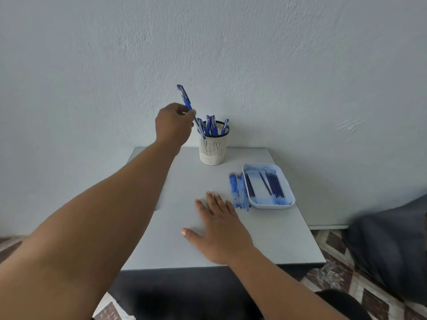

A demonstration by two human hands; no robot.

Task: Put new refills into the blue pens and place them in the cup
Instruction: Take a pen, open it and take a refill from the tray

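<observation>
Blue pen [186,103], pinched in the left hand [172,125], tilts cap-up just left of the mesh cup [213,144], its lower tip beside the rim. Right hand [220,229] lies flat, fingers [213,199] spread, on the counter [288,239] near loose refills [239,190].

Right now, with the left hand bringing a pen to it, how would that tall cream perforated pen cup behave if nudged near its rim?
The tall cream perforated pen cup is narrow, with blue pens standing above its rim, so it would probably tip rather than slide. Its openwork plastic walls suggest it is light. The left hand lowering a blue capped pen could easily knock it.
</observation>
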